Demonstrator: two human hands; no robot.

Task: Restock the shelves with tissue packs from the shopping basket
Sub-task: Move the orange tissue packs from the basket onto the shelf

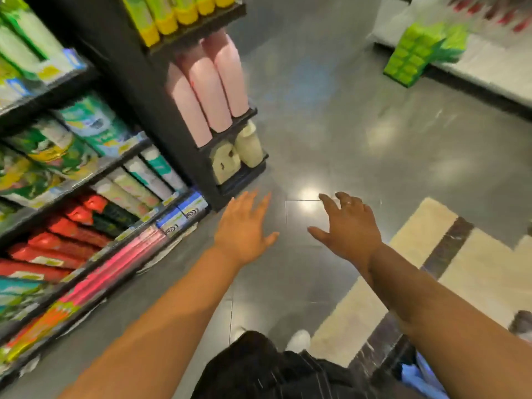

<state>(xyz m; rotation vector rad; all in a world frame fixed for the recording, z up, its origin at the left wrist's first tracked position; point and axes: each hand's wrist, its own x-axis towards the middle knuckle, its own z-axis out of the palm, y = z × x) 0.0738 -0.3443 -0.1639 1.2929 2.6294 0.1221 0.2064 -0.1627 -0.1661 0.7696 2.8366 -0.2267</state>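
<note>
Black shelves (pixel 72 180) stand at your left, tilted by the wide view and blurred. They are filled with soft wrapped packs (pixel 95 122): green-and-white ones on the upper levels, pale ones stood on edge below them, red ones lower still, and pink and orange ones on the bottom level. The print is too blurred to read, so it is unclear which of them are tissue packs. On the end of the shelf unit, tall pink packs (pixel 210 82) stand side by side, with yellow packs (pixel 172 15) above and two cream packs (pixel 239 151) below.

Your left hand (pixel 244 226) reaches out over the grey floor (pixel 331 125), palm down, fingers straight and spread, holding nothing. Near it but not touching, your right hand (pixel 349 226) also stretches forward, fingers spread and slightly bent, a ring (pixel 347 203) on one finger, and it too holds nothing.

Far to the right and well ahead of both hands, a bright green bundle (pixel 414 56) of small block-shaped packs stands on the floor, leaning against a low white platform (pixel 489 67).
</note>
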